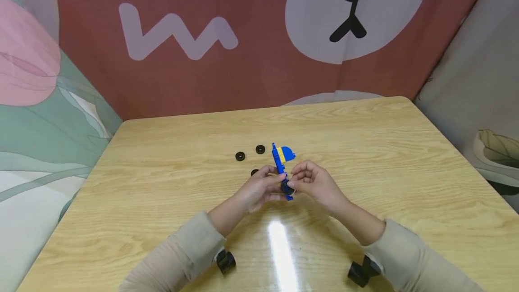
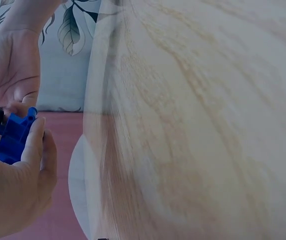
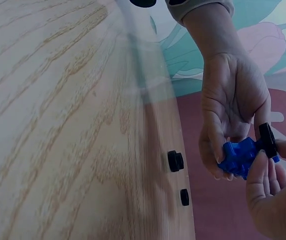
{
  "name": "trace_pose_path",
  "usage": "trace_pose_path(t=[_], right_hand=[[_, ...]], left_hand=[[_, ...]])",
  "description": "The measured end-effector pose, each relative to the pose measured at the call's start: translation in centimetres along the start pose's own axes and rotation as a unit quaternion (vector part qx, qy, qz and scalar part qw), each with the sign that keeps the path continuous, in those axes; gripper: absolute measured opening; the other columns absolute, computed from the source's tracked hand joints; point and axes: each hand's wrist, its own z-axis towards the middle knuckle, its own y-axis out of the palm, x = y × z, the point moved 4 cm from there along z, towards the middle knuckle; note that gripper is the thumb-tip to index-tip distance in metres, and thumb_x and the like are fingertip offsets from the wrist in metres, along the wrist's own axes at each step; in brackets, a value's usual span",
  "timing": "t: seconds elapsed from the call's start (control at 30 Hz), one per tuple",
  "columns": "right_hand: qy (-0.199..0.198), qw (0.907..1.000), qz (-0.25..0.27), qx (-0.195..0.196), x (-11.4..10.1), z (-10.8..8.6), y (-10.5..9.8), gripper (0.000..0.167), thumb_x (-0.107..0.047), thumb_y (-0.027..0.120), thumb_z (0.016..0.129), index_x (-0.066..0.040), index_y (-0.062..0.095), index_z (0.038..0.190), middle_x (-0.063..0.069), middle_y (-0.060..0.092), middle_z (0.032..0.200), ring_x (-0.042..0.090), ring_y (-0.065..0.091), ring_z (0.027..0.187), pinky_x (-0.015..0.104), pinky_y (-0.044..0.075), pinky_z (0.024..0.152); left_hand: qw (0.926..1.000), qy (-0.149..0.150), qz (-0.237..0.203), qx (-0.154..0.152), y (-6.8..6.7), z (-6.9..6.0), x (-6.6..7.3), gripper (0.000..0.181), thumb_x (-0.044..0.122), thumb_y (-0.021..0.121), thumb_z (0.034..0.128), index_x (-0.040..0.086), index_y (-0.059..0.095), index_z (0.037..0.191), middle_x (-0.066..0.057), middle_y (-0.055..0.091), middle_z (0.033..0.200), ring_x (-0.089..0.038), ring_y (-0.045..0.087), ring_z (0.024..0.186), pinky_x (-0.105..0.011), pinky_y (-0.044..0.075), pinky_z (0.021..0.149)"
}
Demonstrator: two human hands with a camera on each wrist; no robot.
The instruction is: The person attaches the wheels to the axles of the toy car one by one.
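My left hand (image 1: pixel 259 188) grips a blue toy vehicle built of bricks (image 1: pixel 279 160), with a yellow layer and a rounded blue piece at its far end. The vehicle is held above the table. On its near part sits a black wheel (image 3: pixel 268 140), which my right hand (image 1: pixel 318 184) pinches with thumb and fingers. The left wrist view shows the blue underside (image 2: pixel 14 137) between both hands, the wheel at its side. Past my left hand lie two black tyres (image 1: pixel 240 156) (image 1: pixel 260 149), and a third tyre (image 1: pixel 254 172) is partly hidden by that hand.
The wooden table (image 1: pixel 182 157) reaches back to a red-brown curtain (image 1: pixel 259 75) with a bear print. Black wrist devices (image 1: pixel 225 262) hang below both sleeves, near the tabletop. A light reflection crosses the table's front.
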Motion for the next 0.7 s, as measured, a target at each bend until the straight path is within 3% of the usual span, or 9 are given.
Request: trace_pose_path(t=[0.27, 0.47, 0.7], right_hand=[[-0.02, 0.9969, -0.075, 0.006, 0.43, -0.11, -0.19, 0.018, -0.002, 0.056, 0.081, 0.005, 0.054, 0.098, 0.01, 0.054, 0.083, 0.017, 0.051, 0.07, 0.032, 0.049, 0.064], [-0.01, 0.9977, -0.066, -0.011, 0.51, -0.17, 0.02, 0.019, -0.003, 0.058, 0.08, 0.007, 0.055, 0.095, 0.01, 0.055, 0.084, 0.018, 0.051, 0.072, 0.031, 0.048, 0.064], [0.029, 0.9978, -0.027, -0.053, 0.79, -0.17, 0.28, 0.022, -0.008, 0.056, 0.082, 0.011, 0.049, 0.092, 0.009, 0.054, 0.078, 0.015, 0.052, 0.065, 0.031, 0.049, 0.062]], left_hand=[[1.0, -0.003, 0.0, 0.009, 0.11, 0.06, -0.12, 0.031, 0.013, 0.049, 0.0878, -0.003, 0.033, 0.109, -0.016, 0.047, 0.098, -0.022, 0.058, 0.078, -0.039, 0.047, 0.076], [0.9999, 0.0, 0.0, 0.01, -0.05, 0.07, -0.17, 0.031, 0.012, 0.049, 0.0878, -0.004, 0.033, 0.109, -0.016, 0.045, 0.099, -0.022, 0.057, 0.078, -0.038, 0.047, 0.076], [0.9999, 0.005, 0.009, 0.007, -0.12, -0.01, -0.2, 0.031, 0.013, 0.049, 0.0876, -0.003, 0.034, 0.109, -0.014, 0.05, 0.092, -0.02, 0.058, 0.075, -0.037, 0.048, 0.075]])
